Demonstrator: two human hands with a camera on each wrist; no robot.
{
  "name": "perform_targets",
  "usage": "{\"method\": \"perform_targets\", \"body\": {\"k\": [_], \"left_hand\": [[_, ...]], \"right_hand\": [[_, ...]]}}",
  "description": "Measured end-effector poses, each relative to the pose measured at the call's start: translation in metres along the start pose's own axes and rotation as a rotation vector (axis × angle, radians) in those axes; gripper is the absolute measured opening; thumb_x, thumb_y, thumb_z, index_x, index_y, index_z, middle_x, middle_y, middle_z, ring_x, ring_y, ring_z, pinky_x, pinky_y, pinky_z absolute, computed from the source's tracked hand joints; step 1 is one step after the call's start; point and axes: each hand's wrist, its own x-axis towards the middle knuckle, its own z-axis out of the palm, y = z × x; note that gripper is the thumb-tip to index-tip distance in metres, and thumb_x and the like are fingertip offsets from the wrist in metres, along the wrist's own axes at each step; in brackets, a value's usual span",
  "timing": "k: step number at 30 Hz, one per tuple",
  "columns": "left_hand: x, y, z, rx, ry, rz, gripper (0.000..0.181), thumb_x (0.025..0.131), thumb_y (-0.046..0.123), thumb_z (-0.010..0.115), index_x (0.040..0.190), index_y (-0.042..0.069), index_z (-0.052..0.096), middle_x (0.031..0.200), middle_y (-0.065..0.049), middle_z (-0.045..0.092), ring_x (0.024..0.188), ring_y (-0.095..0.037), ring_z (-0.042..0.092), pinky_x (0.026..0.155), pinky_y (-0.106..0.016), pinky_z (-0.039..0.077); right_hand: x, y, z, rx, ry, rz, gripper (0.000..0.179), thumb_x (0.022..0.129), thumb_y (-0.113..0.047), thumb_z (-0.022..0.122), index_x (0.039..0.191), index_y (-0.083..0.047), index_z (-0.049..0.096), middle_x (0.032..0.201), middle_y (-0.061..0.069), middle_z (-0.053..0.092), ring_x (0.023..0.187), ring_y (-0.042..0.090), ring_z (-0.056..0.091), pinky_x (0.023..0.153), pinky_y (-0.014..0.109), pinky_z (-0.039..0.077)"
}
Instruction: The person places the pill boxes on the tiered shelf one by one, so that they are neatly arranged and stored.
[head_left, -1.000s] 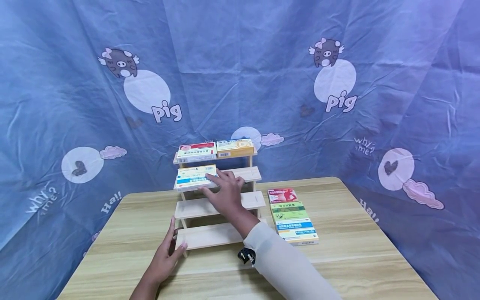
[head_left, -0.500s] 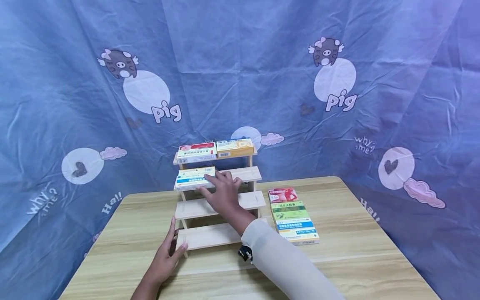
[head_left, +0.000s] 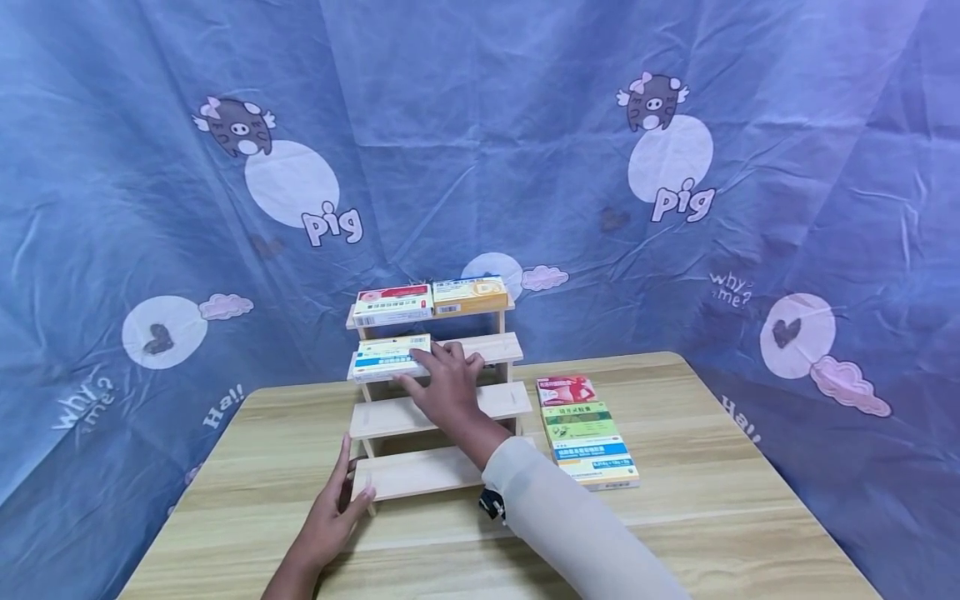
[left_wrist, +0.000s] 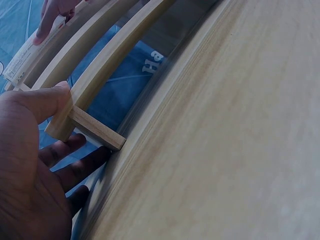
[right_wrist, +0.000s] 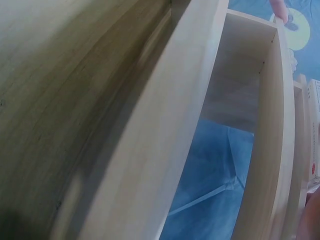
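My left hand (head_left: 330, 517) grips the left end of the lowest step of a wooden stepped rack (head_left: 420, 475). In the left wrist view its thumb lies on top of the board's end, with fingers below, near a wooden leg. My right hand (head_left: 450, 387) reaches over the rack to a white and blue medicine box (head_left: 386, 358), lying flat at the left of the second step from the top. Thumb and index finger touch its right end; the other fingertips are partly hidden. In the right wrist view only a sliver of white box (right_wrist: 314, 135) shows at the edge.
A red-and-white medicine box (head_left: 393, 305) and an orange-and-white one (head_left: 471, 294) stand side by side on the top step. Right of the rack, a red box (head_left: 566, 391), a green box (head_left: 577, 423) and a blue-and-white box (head_left: 594, 461) lie in a row on the table (head_left: 697, 500).
The blue and white box has shifted slightly toward the front left and lies straighter on its step, my right hand moving with it. My left hand keeps its grip on the rack.
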Motion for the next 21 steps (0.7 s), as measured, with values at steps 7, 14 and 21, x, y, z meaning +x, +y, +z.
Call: {"method": "perform_targets", "body": {"k": [7, 14, 21], "left_hand": [[-0.0002, -0.0007, -0.0004, 0.007, 0.007, 0.005, 0.092, 0.112, 0.022, 0.065, 0.178, 0.022, 0.001, 0.167, -0.039, 0.039, 0.152, -0.053, 0.047, 0.109, -0.009, 0.038], [0.0000, 0.0004, -0.0005, -0.007, -0.001, -0.004, 0.092, 0.112, 0.023, 0.065, 0.178, 0.025, 0.000, 0.168, -0.040, 0.036, 0.154, -0.055, 0.044, 0.108, -0.008, 0.038], [-0.0007, 0.0015, -0.0008, -0.001, -0.003, -0.007, 0.092, 0.112, 0.023, 0.065, 0.178, 0.024, 0.000, 0.168, -0.039, 0.038, 0.153, -0.055, 0.046, 0.109, -0.009, 0.038]], "right_hand": [[0.0023, -0.0013, -0.0010, -0.033, -0.023, 0.011, 0.056, 0.094, -0.061, 0.080, 0.139, -0.027, 0.076, 0.147, 0.006, 0.073, 0.123, 0.026, 0.063, 0.098, 0.058, 0.036], [0.0024, -0.0012, 0.0009, -0.059, -0.024, 0.017, 0.062, 0.095, -0.064, 0.078, 0.141, -0.023, 0.074, 0.146, 0.004, 0.074, 0.121, 0.025, 0.063, 0.099, 0.059, 0.036], [0.0010, 0.0014, 0.0016, -0.103, -0.008, 0.002, 0.073, 0.091, -0.069, 0.079, 0.144, -0.020, 0.070, 0.147, 0.002, 0.074, 0.128, 0.028, 0.064, 0.100, 0.059, 0.038]]}}
